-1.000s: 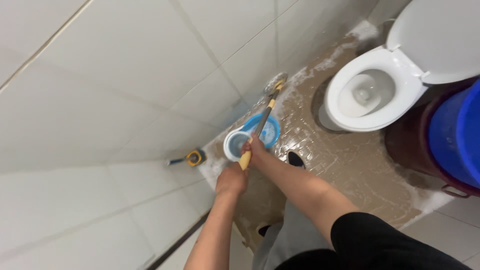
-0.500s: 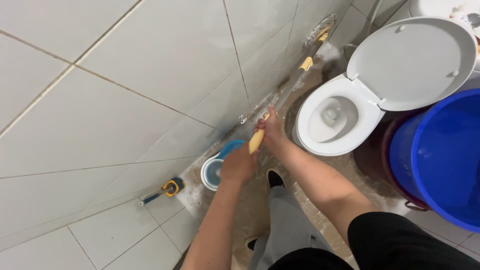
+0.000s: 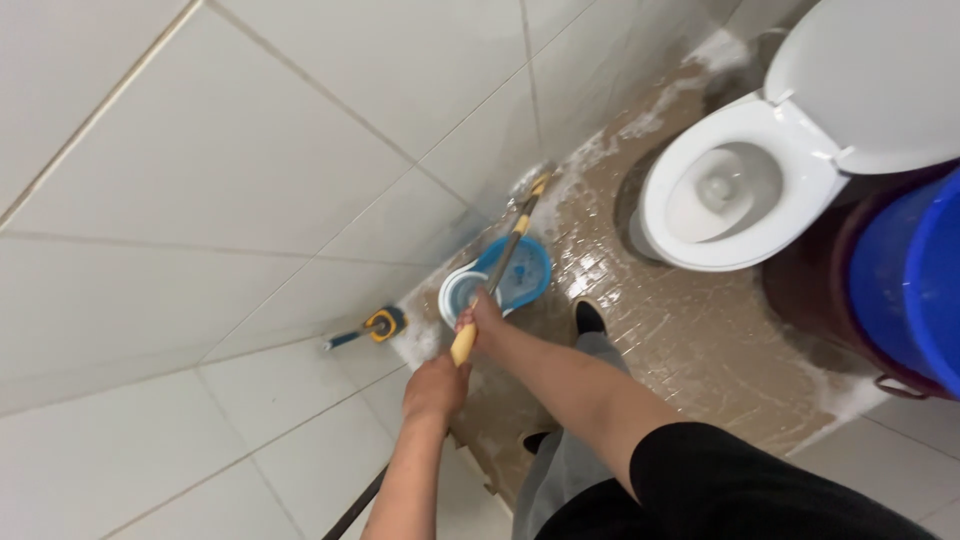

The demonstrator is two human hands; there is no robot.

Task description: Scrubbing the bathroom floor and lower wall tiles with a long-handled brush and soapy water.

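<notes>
Over the wet brown floor point(image 3: 700, 340) the brush point(image 3: 505, 250) is running toward one o'clock, head at the wall foot, with both hands clamped on its handle, right hand point(image 3: 480, 318) leading, left hand point(image 3: 435, 388) trailing.

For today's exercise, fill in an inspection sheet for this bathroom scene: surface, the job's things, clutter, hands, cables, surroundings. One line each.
Surface: brown tiled floor, wet, with white foam along the wall.
Job's things: long-handled scrub brush, its head low by the wall's foot.
Clutter: blue and white container on the floor; small yellow tool by the wall.
Hands: left hand and right hand both grip the brush's yellow handle.
Cables: nothing seen.
Surroundings: white tiled wall, open white toilet, blue bucket.
</notes>
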